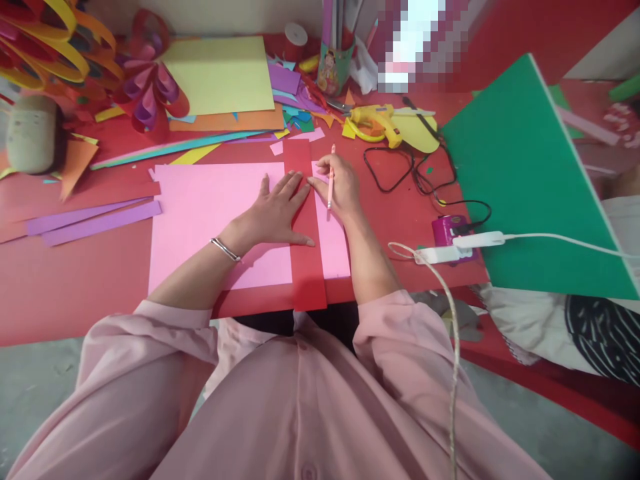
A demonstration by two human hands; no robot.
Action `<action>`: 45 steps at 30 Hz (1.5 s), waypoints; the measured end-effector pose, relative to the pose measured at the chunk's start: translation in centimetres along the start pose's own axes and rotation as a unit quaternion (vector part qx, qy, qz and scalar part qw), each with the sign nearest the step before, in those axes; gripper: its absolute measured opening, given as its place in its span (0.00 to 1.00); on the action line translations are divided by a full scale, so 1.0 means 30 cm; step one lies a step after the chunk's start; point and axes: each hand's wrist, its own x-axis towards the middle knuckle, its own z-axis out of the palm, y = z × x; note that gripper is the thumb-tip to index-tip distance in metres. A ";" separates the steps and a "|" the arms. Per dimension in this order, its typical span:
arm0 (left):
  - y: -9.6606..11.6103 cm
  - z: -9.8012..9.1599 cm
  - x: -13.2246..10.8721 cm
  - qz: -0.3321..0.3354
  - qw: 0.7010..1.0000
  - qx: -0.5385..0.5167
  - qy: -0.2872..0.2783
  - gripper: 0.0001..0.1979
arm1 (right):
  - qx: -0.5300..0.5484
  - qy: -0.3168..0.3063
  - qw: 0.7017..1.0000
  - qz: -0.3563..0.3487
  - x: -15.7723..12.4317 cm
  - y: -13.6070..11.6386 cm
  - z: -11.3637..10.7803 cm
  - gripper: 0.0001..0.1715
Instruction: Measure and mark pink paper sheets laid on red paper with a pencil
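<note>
A pink paper sheet [220, 200] lies flat on the red table [75, 287]. Across its right part runs a red paper strip [309, 280], which reaches past the sheet's upper and lower edges. My left hand [280, 210] rests flat with spread fingers, partly on the sheet and partly on the strip. Just right of the strip, my right hand [343, 183] is closed around a pink pencil [331, 190]. Its fingertips are near the strip's right edge; whether they touch it I cannot tell.
Behind lie a yellow sheet [225, 73], paper scraps, a yellow glue gun [375, 120] and a pencil cup [334, 67]. A green board [530, 187] leans at the right, beside a purple power adapter [447, 230] with cables. Purple strips [100, 223] lie left.
</note>
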 end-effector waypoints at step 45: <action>0.003 0.104 -0.005 -0.006 0.986 0.001 0.168 0.55 | 0.019 0.045 0.998 0.038 -0.008 -0.057 -0.027 0.27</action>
